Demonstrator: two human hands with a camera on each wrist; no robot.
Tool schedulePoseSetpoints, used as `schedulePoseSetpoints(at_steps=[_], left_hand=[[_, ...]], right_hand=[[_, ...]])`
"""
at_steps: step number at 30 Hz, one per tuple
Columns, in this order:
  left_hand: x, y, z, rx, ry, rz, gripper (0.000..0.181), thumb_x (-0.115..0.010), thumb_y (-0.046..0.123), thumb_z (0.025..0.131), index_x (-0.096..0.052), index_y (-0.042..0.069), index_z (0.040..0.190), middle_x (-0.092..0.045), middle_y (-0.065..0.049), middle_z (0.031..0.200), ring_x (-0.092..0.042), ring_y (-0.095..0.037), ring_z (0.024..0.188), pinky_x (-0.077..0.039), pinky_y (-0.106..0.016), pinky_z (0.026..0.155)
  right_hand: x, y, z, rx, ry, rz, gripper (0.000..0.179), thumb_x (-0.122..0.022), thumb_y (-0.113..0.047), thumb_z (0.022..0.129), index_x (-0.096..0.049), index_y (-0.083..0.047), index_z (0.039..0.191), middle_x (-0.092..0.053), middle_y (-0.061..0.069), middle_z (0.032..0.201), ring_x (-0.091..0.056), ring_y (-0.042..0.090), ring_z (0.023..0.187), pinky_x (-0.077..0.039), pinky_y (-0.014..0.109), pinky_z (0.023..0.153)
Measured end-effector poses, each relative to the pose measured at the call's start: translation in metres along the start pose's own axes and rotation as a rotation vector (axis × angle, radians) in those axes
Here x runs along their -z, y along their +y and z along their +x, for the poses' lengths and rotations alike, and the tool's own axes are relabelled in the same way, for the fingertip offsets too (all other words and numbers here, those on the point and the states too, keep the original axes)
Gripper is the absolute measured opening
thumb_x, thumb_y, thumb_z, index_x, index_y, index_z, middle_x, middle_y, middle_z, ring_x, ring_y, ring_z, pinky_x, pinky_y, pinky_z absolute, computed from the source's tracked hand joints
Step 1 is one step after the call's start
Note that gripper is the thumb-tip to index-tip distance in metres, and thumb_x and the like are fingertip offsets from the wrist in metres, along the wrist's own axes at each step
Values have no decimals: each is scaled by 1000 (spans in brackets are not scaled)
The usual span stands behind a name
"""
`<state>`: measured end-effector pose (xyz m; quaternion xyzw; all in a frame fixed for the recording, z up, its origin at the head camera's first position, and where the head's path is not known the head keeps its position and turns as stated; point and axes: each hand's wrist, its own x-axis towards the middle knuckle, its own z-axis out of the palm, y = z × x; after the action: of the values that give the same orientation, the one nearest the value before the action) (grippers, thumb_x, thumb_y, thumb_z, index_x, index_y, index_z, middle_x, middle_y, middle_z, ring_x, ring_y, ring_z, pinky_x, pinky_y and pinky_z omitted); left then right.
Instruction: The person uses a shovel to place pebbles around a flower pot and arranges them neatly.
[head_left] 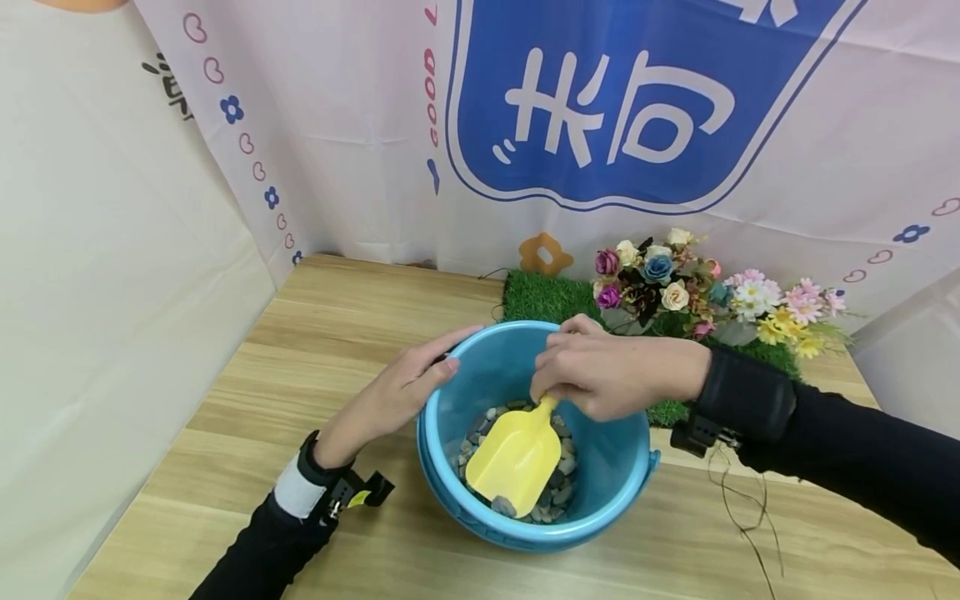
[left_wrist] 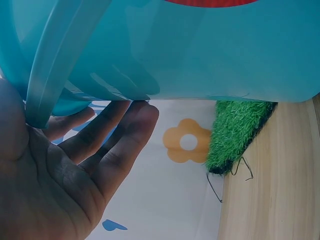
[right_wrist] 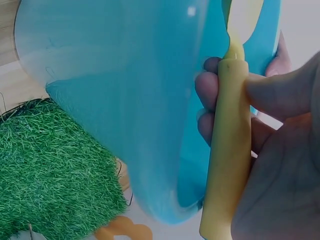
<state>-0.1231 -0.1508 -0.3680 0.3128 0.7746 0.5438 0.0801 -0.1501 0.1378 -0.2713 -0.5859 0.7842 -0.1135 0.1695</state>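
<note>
A blue bucket [head_left: 609, 467] stands on the wooden table, with several grey and pale stones [head_left: 564, 477] at its bottom. My right hand [head_left: 600, 367] grips the handle [right_wrist: 229, 135] of a yellow scoop [head_left: 517, 458] over the bucket; its thumb and fingers wrap the handle. The scoop's blade slants down inside, and a grey stone [head_left: 502, 506] shows at its front edge. At the bucket's left rim, my left hand [head_left: 390, 392] holds on with its thumb over the rim, its fingers [left_wrist: 127, 145] reaching along the outer wall.
A green artificial grass mat [head_left: 551, 296] lies behind the bucket. Artificial flowers [head_left: 667, 287] stand on it at the back right. Thin dark strings [head_left: 738, 525] trail over the table [head_left: 300, 375]. A printed cloth [head_left: 360, 167] hangs behind.
</note>
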Motion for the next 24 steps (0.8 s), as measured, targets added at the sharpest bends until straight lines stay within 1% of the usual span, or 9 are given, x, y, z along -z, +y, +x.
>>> schedulePoseSetpoints(at_steps=[5,13,17,24], left_hand=[[0,-1,0,-1,4,2,49,-39,20,110,-36,8,158,-49,-14,149,-69,-34,106,-63,-34,70],[0,-1,0,-3,5,10,50,-39,20,110,-36,6,158,-49,-15,150,-69,-33,105,-63,-34,69],[-1,-1,1,-2,3,8,49,-39,20,110,-36,8,158,-49,-15,149,-70,-32,105,-63,-34,69],[-1,0,0,5,14,30,49,-39,20,110,-37,10,158,-49,-14,149,-70,-31,105,-62,-34,69]], right_hand=[[2,2,-3,14,24,13,26,-56,-1,101,-73,-21,103,-58,-14,91,-45,11,89,-27,48,92],[-2,1,-2,5,10,17,27,-56,0,100,-75,-19,107,-60,-14,94,-45,11,89,-28,52,97],[-1,1,-3,5,8,11,27,-56,-1,101,-74,-20,107,-59,-15,94,-46,11,90,-28,49,95],[2,4,-8,7,31,32,27,-56,-1,101,-74,-19,109,-61,-14,96,-47,11,90,-29,45,88]])
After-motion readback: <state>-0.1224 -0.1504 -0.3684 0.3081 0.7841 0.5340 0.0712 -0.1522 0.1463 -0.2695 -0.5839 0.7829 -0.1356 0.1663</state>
